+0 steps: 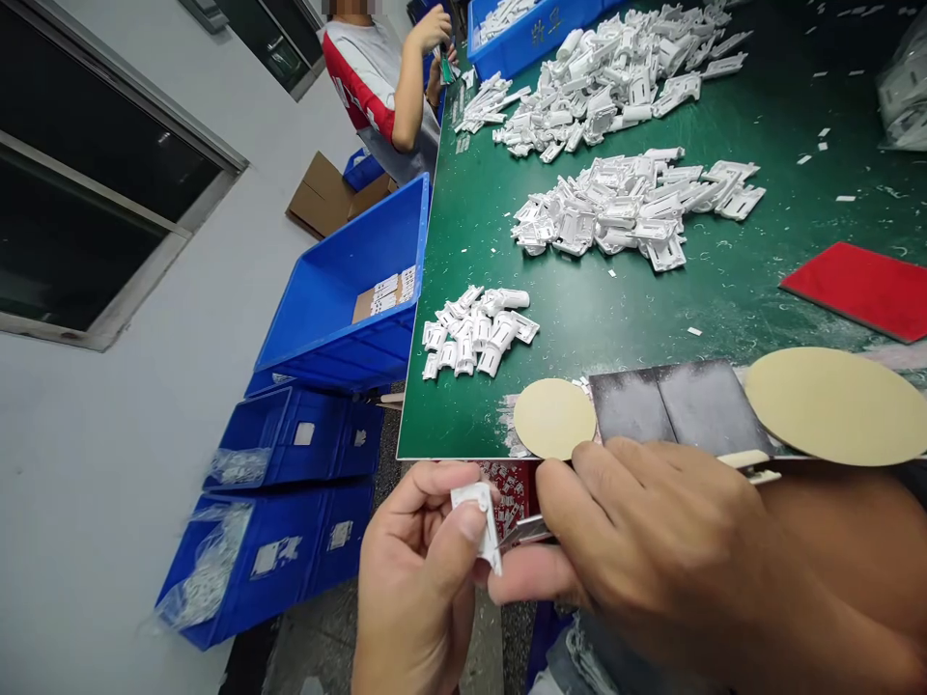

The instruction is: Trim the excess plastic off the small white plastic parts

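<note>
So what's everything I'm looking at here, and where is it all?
table: one, green top, centre and right
white plastic parts: three big heaps, small heap near table's left edge
blue crates: several; one beside the table, more stacked below, one at the far end
red sheet: one, right
tan discs: two, near edge, small, large
dark sheets: two, grey, between discs
cardboard box: brown, floor
co-worker: one, far end
left hand: holds small white part
right hand: holds metal blade against it
</note>
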{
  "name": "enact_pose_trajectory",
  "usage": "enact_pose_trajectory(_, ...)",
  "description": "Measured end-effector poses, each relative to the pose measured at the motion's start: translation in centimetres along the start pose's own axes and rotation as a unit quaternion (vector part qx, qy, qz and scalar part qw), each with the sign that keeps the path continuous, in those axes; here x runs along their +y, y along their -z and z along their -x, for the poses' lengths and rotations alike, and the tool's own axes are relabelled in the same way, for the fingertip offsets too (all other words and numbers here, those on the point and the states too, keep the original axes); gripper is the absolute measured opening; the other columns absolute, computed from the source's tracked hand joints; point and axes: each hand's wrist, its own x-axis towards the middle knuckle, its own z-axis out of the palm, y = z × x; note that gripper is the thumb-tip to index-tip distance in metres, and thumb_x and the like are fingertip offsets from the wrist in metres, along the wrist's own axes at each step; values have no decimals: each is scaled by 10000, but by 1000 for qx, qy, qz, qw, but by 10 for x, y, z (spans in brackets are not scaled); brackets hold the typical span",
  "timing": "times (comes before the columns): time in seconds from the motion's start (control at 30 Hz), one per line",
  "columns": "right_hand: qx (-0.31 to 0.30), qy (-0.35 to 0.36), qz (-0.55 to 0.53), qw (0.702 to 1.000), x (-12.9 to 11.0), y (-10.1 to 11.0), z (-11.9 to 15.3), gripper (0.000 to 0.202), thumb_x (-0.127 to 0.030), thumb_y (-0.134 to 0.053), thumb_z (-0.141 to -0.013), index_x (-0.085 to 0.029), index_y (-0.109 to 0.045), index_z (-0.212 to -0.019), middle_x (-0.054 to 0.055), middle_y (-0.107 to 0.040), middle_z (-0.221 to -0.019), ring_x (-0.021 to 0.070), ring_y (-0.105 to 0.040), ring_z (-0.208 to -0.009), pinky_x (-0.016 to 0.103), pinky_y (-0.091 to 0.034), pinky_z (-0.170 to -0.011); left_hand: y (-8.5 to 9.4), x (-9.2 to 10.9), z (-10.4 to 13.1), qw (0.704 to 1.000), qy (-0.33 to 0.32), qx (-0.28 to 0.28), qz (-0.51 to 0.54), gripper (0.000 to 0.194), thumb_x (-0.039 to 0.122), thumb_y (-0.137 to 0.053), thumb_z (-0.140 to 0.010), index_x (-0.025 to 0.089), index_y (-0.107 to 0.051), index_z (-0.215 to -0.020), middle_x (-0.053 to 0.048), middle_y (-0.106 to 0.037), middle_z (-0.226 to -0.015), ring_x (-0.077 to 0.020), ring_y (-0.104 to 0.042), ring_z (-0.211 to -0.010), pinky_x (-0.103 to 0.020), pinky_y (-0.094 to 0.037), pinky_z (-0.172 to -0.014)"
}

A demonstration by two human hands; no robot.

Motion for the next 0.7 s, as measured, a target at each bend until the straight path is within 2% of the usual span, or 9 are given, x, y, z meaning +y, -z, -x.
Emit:
enact_pose_trajectory(0.2, 12, -19, -8, 1000, -4, -3, 4, 418, -535, -329, -988, -249, -456, -712, -11, -427, -560, 207, -359, -511, 351, -158, -552, -2, 2, 0, 1000, 4, -6, 9, 205, 241, -860, -618, 187, -731, -768, -12, -700, -690, -96, -627, -560, -153, -516, -510)
enact_pose_trajectory(0.33, 14, 2, -4, 1000, -3, -2, 4, 446, -591, -356, -953, -246, -459, -689, -12, -440, -549, 202, -370, -498, 347, -157, -544, -3, 2, -1, 1000, 5, -5, 7, 199, 250, -859, -621, 184, -724, -752, -7, -694, -670, -88, -621, -545, -144, -512, -507)
enact_pose_trajectory(0.47, 23, 20, -18, 999, -2, -3, 3, 432, -569, -398, -951, -241, -481, -682, -19, -444, -534, 195, -370, -477, 348, -154, -529, -4, 1, 1, 1000, 12, 1, 10, 217, 263, -852, -619, 183, -706, -757, -4, -677, -669, -84, -593, -524, -152, -495, -489)
enact_pose_trajectory(0.6, -18, 26, -120, 992, -3, -3, 1, 513, -619, -310, -957, -234, -446, -645, -21, -462, -531, 173, -402, -476, 341, -175, -502, -5, 0, 0, 1000, -9, 24, 5, 158, 261, -781, -705, 190, -668, -790, 21, -624, -657, -53, -500, -474, -134, -433, -449)
enact_pose_trajectory(0.67, -69, -13, -226, 971, -5, -1, -2, 504, -595, -303, -979, -216, -487, -702, -20, -535, -594, 149, -458, -504, 324, -229, -485, -6, -1, 0, 999, -34, 33, -12, 149, 260, -776, -716, 193, -666, -791, 19, -628, -691, -62, -528, -516, -136, -450, -482)
enact_pose_trajectory(0.7, -100, -38, -289, 951, -5, 0, -4, 453, -529, -325, -1003, -208, -502, -736, -23, -567, -635, 133, -478, -520, 307, -265, -484, -6, -2, 0, 998, -46, 30, -15, 162, 268, -790, -703, 195, -673, -787, 12, -645, -727, -76, -566, -562, -146, -478, -521)
